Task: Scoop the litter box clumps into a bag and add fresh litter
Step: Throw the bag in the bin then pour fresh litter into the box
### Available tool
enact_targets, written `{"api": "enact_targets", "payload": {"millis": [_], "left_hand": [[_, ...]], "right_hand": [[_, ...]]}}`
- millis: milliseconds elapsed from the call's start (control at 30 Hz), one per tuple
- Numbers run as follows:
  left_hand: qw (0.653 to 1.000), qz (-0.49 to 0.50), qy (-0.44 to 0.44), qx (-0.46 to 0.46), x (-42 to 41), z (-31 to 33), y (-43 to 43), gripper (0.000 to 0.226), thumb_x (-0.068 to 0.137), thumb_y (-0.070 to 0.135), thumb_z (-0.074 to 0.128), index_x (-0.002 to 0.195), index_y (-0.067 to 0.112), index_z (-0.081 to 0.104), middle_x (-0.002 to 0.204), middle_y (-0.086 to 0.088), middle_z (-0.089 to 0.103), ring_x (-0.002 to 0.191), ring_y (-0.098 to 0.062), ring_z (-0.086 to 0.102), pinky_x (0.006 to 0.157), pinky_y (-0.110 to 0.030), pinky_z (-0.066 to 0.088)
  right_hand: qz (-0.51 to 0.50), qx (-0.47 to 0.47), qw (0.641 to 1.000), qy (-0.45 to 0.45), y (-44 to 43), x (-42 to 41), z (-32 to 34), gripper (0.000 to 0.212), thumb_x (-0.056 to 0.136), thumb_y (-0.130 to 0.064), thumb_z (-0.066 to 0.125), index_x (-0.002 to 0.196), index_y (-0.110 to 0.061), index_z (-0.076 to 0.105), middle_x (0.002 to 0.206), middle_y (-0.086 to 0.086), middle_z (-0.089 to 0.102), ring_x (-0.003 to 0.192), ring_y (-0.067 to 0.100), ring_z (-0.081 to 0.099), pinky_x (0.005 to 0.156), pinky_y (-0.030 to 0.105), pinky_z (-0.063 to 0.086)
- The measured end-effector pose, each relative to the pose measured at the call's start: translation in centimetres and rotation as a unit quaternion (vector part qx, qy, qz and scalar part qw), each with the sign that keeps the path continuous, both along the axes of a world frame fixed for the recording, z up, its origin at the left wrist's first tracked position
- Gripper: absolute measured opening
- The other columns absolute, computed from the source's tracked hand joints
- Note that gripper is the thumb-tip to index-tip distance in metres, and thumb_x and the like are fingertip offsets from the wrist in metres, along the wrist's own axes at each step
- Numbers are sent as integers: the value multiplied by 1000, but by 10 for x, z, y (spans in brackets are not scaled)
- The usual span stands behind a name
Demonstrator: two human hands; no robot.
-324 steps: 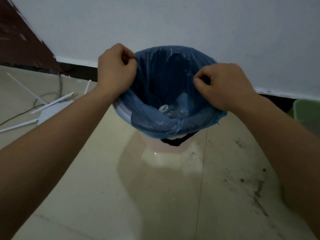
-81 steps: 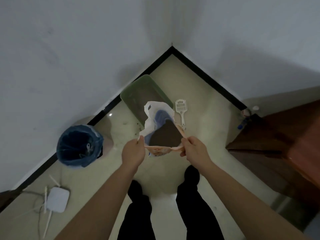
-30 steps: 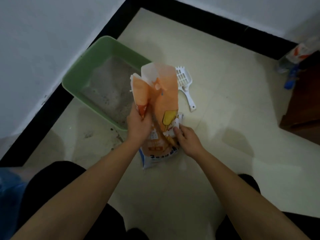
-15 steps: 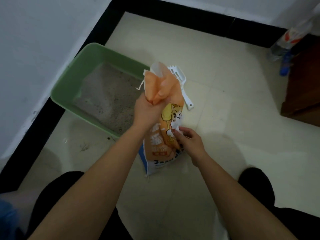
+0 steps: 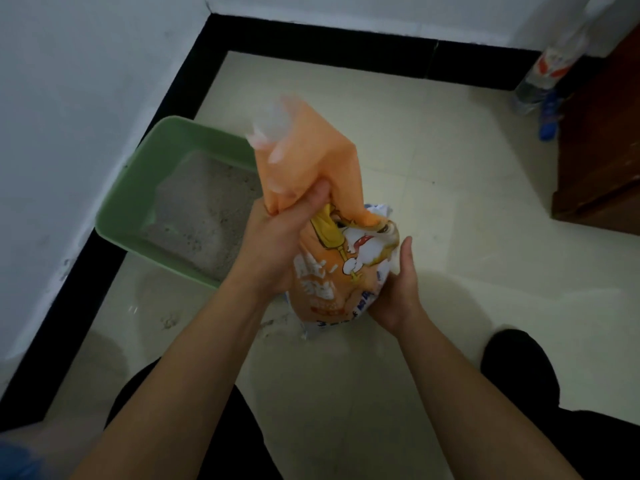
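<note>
The right hand has shifted from the front of the litter bag to cup its lower right side.

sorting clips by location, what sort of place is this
Probably a room corner in a home: white walls with a black baseboard meeting over a tiled floor, a green litter box and litter bag, and a wooden cabinet on the right.

White walls meet in corner. Black baseboard along both. Cream tiled floor, glossy. Dark brown wooden cabinet at right; plastic bottle just beside it. Light dim.
</note>
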State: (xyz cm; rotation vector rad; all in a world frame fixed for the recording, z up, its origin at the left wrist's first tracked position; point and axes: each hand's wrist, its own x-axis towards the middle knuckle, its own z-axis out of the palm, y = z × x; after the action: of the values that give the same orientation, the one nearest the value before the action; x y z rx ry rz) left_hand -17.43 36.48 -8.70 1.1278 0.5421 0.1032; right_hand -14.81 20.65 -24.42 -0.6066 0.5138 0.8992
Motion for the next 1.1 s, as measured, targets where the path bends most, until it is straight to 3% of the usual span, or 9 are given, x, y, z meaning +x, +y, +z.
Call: {"api": "enact_targets", "payload": {"millis": [100,200,400,500,567,700,800,900,1100], "left_hand": [[997,-28,-48,-62,9,28,0,45,95,21,60,124,-13,52,121,-38,55,114,-52,56,97,-70,42],[989,-40,-86,-118,21,57,1,45,100,27,45,129,-7,47,121,-31,52,119,-51,50,102,-68,40],[983,35,-101,-148,33,49,43,49,102,37,41,126,-4,54,125,-26,59,121,-45,55,104,-64,40],[982,76,-76,-155,27,29,53,46,100,37,48,120,-1,61,124,-26,63,117,-43,60,101,-61,45],[980,110,-51,-159,23,15,58,40,99,37,52,112,1,67,113,-23,69,107,-40,66,94,-57,52],[966,156,-19,-206,11,-13,70,41,94,39,59,100,2,76,112,-24,70,104,-40,68,95,-56,51],[956,173,-2,-236,-1,-35,76,53,88,43,65,124,3,64,120,-23,67,112,-41,64,101,-61,44],[946,193,20,-260,-8,-51,75,59,84,43,71,129,6,60,118,-22,68,110,-41,65,101,-62,44],[931,209,21,-299,-5,-62,67,65,81,50,72,128,6,60,117,-21,69,109,-40,66,99,-59,46]], "right_hand": [[-22,59,998,-10,5,13,14,90,90,-81,27,153,-18,37,156,18,36,143,43,32,119,64,15],[-37,116,992,-16,12,30,31,93,88,-83,28,153,-18,36,158,17,33,145,44,28,119,65,12],[22,86,991,-103,9,46,54,95,70,-88,38,129,-20,67,140,19,56,129,41,53,110,62,36],[45,67,993,-91,8,38,52,82,77,-76,55,134,-18,63,144,19,53,130,42,51,107,62,39],[55,38,994,-83,6,32,46,82,77,-67,66,141,-16,55,148,21,47,134,45,46,114,64,28],[60,-75,988,-125,0,27,49,85,62,-53,79,134,-13,61,134,22,60,121,44,58,106,59,42],[61,-137,978,-146,-7,31,59,62,78,-43,64,130,-9,64,122,20,68,105,39,65,93,49,52],[71,-172,966,-177,-12,37,75,48,84,-35,57,123,-7,66,106,18,72,91,34,69,79,41,56],[48,-258,939,-224,-20,43,90,70,64,-37,74,126,-6,65,121,26,66,106,44,64,94,57,51]]}}
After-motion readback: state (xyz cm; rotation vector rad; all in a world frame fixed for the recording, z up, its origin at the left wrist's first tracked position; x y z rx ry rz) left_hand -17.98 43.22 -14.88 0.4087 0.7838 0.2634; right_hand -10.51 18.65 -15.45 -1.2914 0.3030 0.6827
